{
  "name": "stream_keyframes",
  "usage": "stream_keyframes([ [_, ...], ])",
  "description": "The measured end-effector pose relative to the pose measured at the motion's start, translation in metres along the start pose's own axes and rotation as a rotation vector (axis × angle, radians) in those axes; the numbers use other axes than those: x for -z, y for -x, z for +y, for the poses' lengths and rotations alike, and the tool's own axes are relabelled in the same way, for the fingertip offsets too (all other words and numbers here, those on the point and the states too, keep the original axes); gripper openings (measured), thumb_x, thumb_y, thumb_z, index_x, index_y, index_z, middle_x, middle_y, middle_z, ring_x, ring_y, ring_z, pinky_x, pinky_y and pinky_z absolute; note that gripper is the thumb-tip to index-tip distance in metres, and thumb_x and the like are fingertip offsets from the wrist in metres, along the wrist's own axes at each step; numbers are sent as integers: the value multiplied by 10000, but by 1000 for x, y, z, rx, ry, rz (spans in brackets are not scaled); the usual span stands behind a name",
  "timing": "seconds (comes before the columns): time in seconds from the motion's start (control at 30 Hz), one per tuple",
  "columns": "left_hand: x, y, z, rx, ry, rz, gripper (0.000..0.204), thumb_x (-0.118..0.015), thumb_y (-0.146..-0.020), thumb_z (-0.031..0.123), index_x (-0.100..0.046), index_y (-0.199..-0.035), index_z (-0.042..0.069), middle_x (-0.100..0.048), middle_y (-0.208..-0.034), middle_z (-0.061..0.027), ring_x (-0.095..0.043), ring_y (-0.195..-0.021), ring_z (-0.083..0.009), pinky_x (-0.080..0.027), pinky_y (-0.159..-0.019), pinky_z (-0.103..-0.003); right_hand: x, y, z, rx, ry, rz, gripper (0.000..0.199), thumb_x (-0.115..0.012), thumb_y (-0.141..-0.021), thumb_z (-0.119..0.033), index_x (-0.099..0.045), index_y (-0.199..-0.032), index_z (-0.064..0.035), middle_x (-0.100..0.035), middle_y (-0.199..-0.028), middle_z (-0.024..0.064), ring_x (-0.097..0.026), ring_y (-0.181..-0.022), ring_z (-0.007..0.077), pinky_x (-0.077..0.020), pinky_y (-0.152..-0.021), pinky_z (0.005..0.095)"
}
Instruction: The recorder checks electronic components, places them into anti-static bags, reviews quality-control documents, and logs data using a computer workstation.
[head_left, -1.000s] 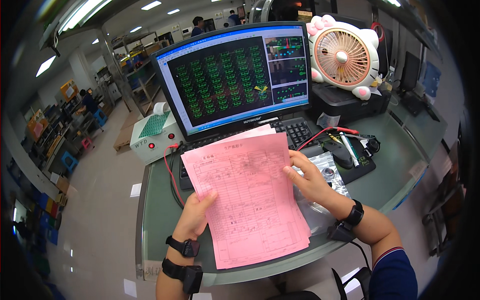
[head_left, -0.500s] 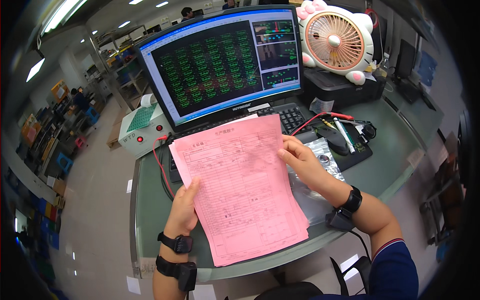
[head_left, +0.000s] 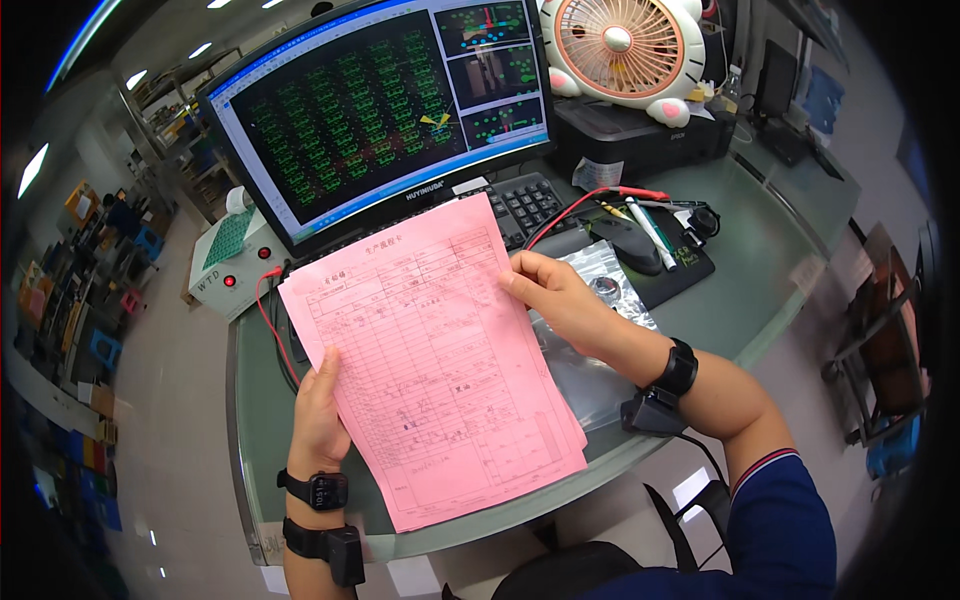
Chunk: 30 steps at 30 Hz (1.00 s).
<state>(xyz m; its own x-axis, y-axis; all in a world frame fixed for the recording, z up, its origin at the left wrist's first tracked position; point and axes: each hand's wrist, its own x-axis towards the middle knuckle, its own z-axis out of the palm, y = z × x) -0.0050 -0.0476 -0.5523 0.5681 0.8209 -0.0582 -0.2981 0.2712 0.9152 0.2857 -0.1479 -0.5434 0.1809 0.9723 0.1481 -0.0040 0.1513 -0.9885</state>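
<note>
A small stack of pink printed forms (head_left: 430,370), with tables and some handwriting, is held up tilted above the desk. My left hand (head_left: 319,415) grips its left edge, thumb on top and the other fingers hidden behind. On the upper right edge, my right hand (head_left: 560,300) pinches the sheets between thumb and bent fingers. Beneath my right hand and partly behind the paper lies a clear and silvery plastic bag (head_left: 600,345). A black keyboard (head_left: 528,207) shows past the top of the forms.
Behind the keyboard stands a monitor (head_left: 345,120) with green patterns. To its left is a white box (head_left: 232,265) with red buttons and leads. At right are a mouse (head_left: 632,245), a marker (head_left: 652,232), a black printer (head_left: 640,145) and a cat-shaped fan (head_left: 617,45). The glass desk (head_left: 700,320) has a curved edge.
The whole scene has shifted left and slightly up in the picture as the view turned. Both hands still hold the pink forms. A yellow mark now shows on the monitor.
</note>
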Motion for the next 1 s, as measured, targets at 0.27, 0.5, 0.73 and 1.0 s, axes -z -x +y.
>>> stream_keyframes([
  [0.27,-8,0,0,-32,28,27,524,-427,-1047,373,-449,-1361,-45,-567,-1324,-153,-588,-1167,-225,-490,-976,-352,-6,2,-3,265,256,116,283,-571,-987,-181,-584,-1213,-12,-622,-1087,30,-562,-984,108,-463,-865,266],
  [0.5,-4,0,2,-7,24,-29,501,-417,-1052,367,-476,-1331,-45,-594,-1276,-138,-609,-1125,-211,-500,-962,-348,23,-5,-27,434,-70,304,182,-513,-1029,-164,-559,-1157,-44,-578,-1065,-8,-519,-1010,49,-442,-869,221],
  [0.73,0,-3,-2,-9,33,17,504,-419,-1052,358,-481,-1312,-70,-587,-1273,-180,-608,-1130,-238,-514,-941,-351,45,-11,-50,253,-525,345,343,-504,-1027,-320,-518,-1249,-60,-632,-1074,48,-643,-892,139,-546,-762,290],
  [1.0,6,-3,-2,-6,41,19,507,-416,-1053,356,-470,-1314,-76,-585,-1271,-186,-613,-1124,-233,-525,-933,-345,34,1,-68,145,-843,179,208,-506,-1004,-196,-532,-1089,-8,-445,-725,36,-331,-447,83,-273,-488,241],
])
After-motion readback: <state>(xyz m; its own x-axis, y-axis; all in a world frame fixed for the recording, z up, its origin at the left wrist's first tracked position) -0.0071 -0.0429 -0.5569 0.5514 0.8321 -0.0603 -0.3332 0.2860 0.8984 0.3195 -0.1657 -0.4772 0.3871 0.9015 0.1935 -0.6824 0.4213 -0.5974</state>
